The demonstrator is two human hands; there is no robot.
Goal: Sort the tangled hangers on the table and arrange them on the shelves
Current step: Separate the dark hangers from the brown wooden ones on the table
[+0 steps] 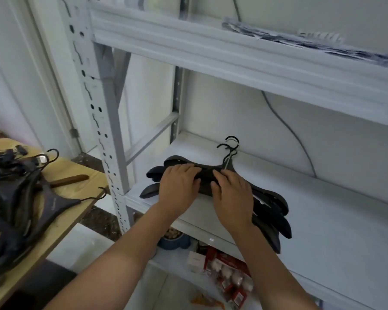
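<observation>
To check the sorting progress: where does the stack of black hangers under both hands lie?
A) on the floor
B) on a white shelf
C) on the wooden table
B: the stack of black hangers, with the left hand and right hand on it, lies on the white shelf.

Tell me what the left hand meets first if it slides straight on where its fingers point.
Likely the hooks of the black hangers the left hand rests on; depth is unclear.
</observation>
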